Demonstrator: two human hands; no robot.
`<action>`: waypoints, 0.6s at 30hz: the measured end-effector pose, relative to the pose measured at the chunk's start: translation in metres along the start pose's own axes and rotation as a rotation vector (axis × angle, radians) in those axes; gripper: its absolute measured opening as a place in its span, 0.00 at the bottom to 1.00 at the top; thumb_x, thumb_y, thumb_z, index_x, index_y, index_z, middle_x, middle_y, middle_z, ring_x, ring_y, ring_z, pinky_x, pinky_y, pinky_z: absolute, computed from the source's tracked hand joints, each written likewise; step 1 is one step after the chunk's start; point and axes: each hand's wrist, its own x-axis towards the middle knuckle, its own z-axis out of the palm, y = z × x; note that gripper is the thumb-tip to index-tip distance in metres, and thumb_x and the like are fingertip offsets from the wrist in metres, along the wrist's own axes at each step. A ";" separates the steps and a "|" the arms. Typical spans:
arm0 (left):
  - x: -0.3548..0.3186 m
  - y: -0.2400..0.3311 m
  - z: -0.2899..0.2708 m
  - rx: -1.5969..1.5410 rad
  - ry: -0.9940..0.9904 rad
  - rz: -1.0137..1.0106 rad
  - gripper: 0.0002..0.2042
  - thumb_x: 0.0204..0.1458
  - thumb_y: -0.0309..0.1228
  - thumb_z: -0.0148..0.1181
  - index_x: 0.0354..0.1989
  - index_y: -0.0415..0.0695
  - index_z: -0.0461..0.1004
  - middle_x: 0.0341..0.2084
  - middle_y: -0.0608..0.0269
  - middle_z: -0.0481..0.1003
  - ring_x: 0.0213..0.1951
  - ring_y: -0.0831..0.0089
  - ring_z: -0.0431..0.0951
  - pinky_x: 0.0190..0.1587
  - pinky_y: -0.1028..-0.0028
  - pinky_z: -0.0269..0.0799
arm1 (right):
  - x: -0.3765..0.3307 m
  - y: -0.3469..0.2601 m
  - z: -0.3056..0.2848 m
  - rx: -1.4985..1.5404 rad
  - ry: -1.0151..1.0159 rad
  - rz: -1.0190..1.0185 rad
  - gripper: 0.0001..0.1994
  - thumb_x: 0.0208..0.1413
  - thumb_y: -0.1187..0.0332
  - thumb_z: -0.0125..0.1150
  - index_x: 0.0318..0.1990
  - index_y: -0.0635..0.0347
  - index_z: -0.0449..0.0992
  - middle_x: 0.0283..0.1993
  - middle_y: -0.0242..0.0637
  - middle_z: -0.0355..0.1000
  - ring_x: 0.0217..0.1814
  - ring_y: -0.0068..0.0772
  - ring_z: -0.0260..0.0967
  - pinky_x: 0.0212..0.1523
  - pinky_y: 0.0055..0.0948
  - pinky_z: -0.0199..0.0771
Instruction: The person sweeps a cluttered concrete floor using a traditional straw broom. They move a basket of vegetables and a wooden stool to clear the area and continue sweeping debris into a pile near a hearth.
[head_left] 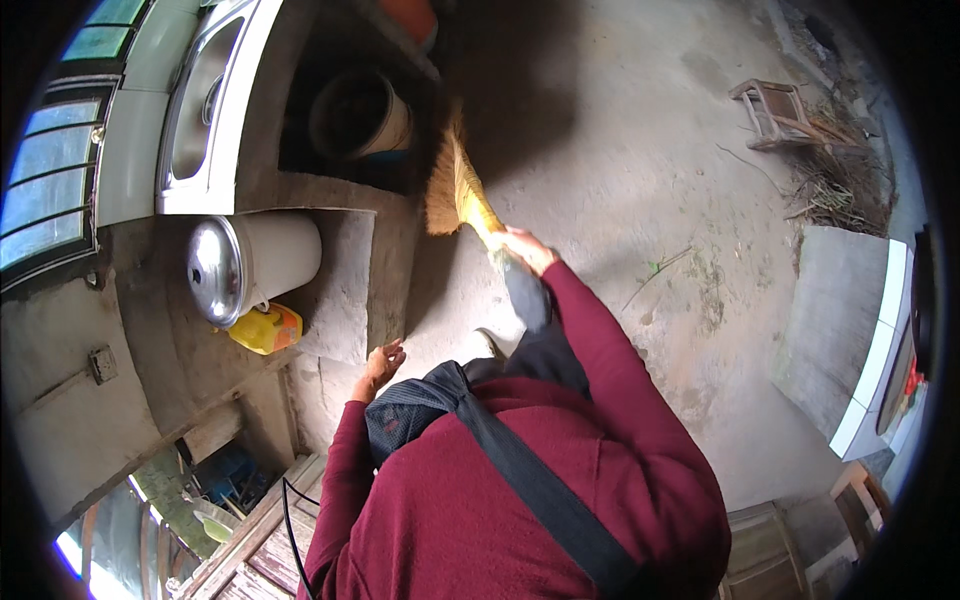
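Note:
A straw broom with a yellow binding reaches out ahead of me, its fanned tan bristles beside the dark opening under the counter. My right hand is wrapped round it just below the binding. Off to the left, my left hand hangs near the corner of the concrete support, holding nothing, with its fingers partly spread. Twigs and scattered bits of debris lie on the concrete floor to the right of the broom.
A white lidded bucket and a yellow jug stand on the left ledge. Above them is a sink; another bucket sits in the dark recess. Far right are a small wooden stool, a brushwood heap and a tile-edged counter.

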 end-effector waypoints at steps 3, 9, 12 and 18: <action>0.010 0.011 -0.009 -0.048 0.055 0.017 0.21 0.48 0.33 0.54 0.50 0.36 0.64 0.36 0.49 0.74 0.41 0.65 0.75 0.42 0.72 0.70 | 0.031 -0.044 -0.054 0.108 -0.132 0.182 0.14 0.49 0.61 0.55 0.35 0.64 0.69 0.24 0.39 0.70 0.20 0.29 0.68 0.24 0.27 0.72; 0.039 0.023 -0.013 -0.081 0.053 0.025 0.21 0.47 0.31 0.55 0.50 0.37 0.64 0.38 0.50 0.73 0.41 0.66 0.75 0.43 0.73 0.69 | -0.049 -0.118 -0.147 0.001 0.246 0.033 0.14 0.46 0.61 0.57 0.35 0.63 0.69 0.26 0.39 0.69 0.22 0.28 0.68 0.23 0.26 0.72; 0.050 0.024 -0.013 -0.126 0.055 0.023 0.22 0.46 0.31 0.55 0.51 0.37 0.64 0.38 0.50 0.73 0.41 0.66 0.74 0.44 0.73 0.69 | -0.095 -0.156 -0.204 -0.074 0.436 -0.001 0.11 0.47 0.62 0.56 0.33 0.59 0.68 0.23 0.36 0.68 0.19 0.25 0.65 0.20 0.24 0.69; 0.071 0.053 -0.030 -0.119 0.014 0.006 0.22 0.47 0.31 0.55 0.51 0.37 0.63 0.41 0.49 0.72 0.43 0.66 0.74 0.45 0.73 0.69 | -0.071 -0.164 -0.243 -0.212 0.863 -0.286 0.12 0.39 0.74 0.61 0.32 0.61 0.65 0.20 0.36 0.66 0.15 0.30 0.65 0.15 0.29 0.67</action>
